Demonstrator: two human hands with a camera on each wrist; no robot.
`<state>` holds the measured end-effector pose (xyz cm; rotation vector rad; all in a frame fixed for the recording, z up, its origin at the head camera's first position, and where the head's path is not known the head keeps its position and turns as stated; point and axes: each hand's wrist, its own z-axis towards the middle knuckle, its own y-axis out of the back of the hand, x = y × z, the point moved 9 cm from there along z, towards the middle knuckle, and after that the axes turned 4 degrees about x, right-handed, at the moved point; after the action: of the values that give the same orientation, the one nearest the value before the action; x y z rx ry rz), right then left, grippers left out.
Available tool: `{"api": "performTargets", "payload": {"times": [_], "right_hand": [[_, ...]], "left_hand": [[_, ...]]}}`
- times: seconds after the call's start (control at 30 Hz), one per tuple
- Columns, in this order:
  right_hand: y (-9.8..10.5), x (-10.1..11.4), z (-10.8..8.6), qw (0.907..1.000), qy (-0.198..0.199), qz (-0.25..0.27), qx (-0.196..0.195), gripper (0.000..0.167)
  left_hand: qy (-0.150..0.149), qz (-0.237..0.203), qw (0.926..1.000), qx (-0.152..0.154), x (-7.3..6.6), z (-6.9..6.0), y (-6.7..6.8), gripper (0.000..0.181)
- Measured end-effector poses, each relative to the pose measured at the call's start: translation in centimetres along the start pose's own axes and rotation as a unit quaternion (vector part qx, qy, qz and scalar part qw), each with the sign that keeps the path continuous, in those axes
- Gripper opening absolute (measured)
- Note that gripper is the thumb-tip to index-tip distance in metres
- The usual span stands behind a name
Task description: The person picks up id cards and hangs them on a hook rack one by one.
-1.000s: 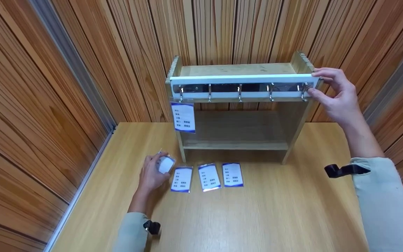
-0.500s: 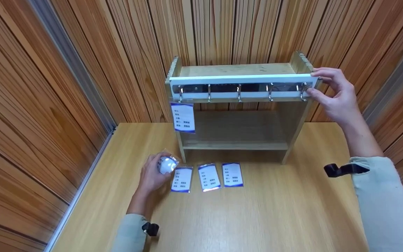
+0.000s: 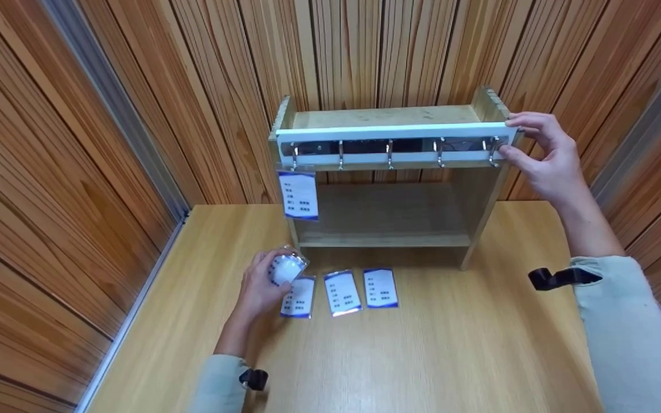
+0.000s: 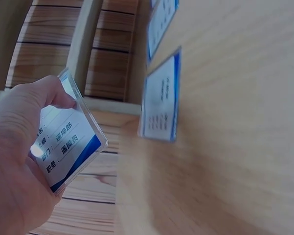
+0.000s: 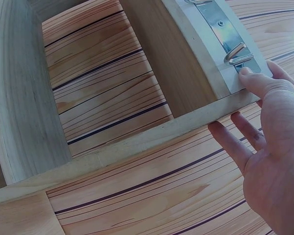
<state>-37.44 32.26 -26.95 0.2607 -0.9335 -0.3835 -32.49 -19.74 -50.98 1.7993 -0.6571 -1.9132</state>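
My left hand (image 3: 263,287) pinches a badge card (image 4: 63,142) in a clear plastic sleeve, thumb across its face, above the table and partly over the leftmost lying card (image 3: 299,301). My right hand (image 3: 554,160) grips the right end of the hook rail (image 3: 365,127), thumb on its front beside the last hook. That white rail with a metal strip and several hooks spans the front of the wooden shelf (image 3: 385,238). From the leftmost hook (image 3: 294,154) hangs another card (image 3: 299,196), upright.
Two more cards, a middle card (image 3: 342,292) and a right card (image 3: 381,288), lie face up on the wooden table (image 3: 422,355) before the shelf. Wood-panelled walls (image 3: 221,86) stand behind and to the left.
My left hand has lifted slightly and moved right with its card, which now overlaps the leftmost lying card. The right hand keeps its grip on the rail. The head view shifts a little.
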Motion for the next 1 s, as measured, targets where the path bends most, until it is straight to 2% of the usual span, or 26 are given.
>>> {"api": "performTargets", "payload": {"times": [0.2, 0.47, 0.7, 1.0], "right_hand": [[-0.3, -0.1, 0.1, 1.0000, -0.002, 0.004, 0.005, 0.044], [-0.3, -0.1, 0.1, 1.0000, -0.001, 0.003, 0.005, 0.045], [-0.3, 0.1, 0.1, 0.9999, 0.006, 0.009, 0.002, 0.045], [-0.1, 0.1, 0.0, 1.0000, 0.001, 0.003, 0.002, 0.045]], "left_hand": [[-0.010, -0.025, 0.9996, 0.000, -1.3, -0.2, -0.4, 0.065], [-0.040, -0.053, 0.9977, -0.003, -3.4, -0.1, -1.1, 0.063], [-0.080, -0.070, 0.9942, -0.011, -5.5, 0.1, -1.8, 0.063], [-0.096, -0.097, 0.9906, -0.003, -7.4, 0.0, -2.9, 0.062]]}}
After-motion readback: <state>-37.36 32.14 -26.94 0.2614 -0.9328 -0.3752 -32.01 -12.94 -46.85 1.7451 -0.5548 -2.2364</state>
